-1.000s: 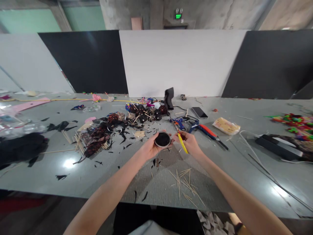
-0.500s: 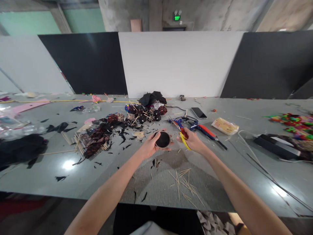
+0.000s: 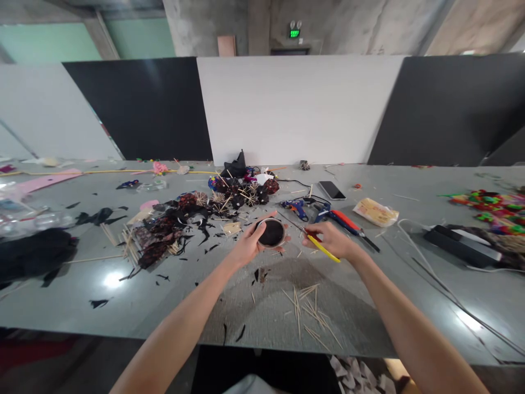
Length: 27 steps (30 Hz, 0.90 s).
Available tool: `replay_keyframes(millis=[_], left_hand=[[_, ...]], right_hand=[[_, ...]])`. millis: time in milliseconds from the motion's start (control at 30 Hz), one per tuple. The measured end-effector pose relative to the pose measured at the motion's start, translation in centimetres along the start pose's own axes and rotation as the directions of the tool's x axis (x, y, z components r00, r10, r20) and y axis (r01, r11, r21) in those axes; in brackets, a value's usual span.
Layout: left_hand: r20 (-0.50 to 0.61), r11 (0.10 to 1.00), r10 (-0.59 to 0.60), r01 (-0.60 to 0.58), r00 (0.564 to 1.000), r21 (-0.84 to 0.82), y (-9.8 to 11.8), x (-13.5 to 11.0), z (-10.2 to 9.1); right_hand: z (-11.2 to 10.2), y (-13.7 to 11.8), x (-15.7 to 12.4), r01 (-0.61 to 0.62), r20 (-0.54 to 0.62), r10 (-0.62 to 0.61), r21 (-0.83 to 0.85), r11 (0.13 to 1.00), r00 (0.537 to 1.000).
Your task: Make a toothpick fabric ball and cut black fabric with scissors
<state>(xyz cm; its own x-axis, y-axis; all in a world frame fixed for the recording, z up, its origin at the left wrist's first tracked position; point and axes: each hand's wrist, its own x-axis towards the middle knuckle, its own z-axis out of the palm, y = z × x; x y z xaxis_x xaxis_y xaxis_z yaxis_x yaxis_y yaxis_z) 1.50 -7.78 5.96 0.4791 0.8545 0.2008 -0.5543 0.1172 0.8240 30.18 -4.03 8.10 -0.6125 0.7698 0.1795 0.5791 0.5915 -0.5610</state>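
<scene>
Left hand point(image 3: 246, 247) cups a black-filled ring point(image 3: 271, 232); right hand point(image 3: 333, 239) seemingly clamps yellow-handled scissors point(image 3: 315, 244).

You are in a craft workshop set up inside a bare concrete hall. Your long grey table point(image 3: 123, 306) is strewn with making supplies: a glue gun point(image 3: 296, 206), scissors point(image 3: 324, 249), loose toothpicks point(image 3: 307, 306), black fabric scraps point(image 3: 164, 230) and small balls point(image 3: 241, 194) stuck with sticks. A plain white panel point(image 3: 295, 109) and black panels point(image 3: 139, 109) stand along the table's far edge as dividers. Above them you see a raw concrete wall point(image 3: 348, 27) and a green exit sign point(image 3: 294, 33).
</scene>
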Motion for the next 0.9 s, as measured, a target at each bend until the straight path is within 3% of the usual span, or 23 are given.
replay_keyframes(millis=[333, 667, 900], left_hand=[[0.016, 0.997, 0.017, -0.018, 1.000, 0.080, 0.28, -0.29, 0.47], [0.035, 0.982, -0.051, 0.044, 0.998, 0.186, 0.52, -0.48, 0.22], [0.000, 0.980, -0.015, 0.014, 1.000, 0.200, 0.45, -0.38, 0.24]], right_hand=[[-0.27, -0.55, -0.20, 0.001, -0.005, -0.001, 0.001, 1.000, 1.000], [-0.48, -0.15, -0.41, 0.039, 0.084, -0.042, 0.034, 0.999, 0.996], [-0.38, -0.38, -0.40, 0.003, 0.109, -0.009, 0.056, 0.998, 0.994]])
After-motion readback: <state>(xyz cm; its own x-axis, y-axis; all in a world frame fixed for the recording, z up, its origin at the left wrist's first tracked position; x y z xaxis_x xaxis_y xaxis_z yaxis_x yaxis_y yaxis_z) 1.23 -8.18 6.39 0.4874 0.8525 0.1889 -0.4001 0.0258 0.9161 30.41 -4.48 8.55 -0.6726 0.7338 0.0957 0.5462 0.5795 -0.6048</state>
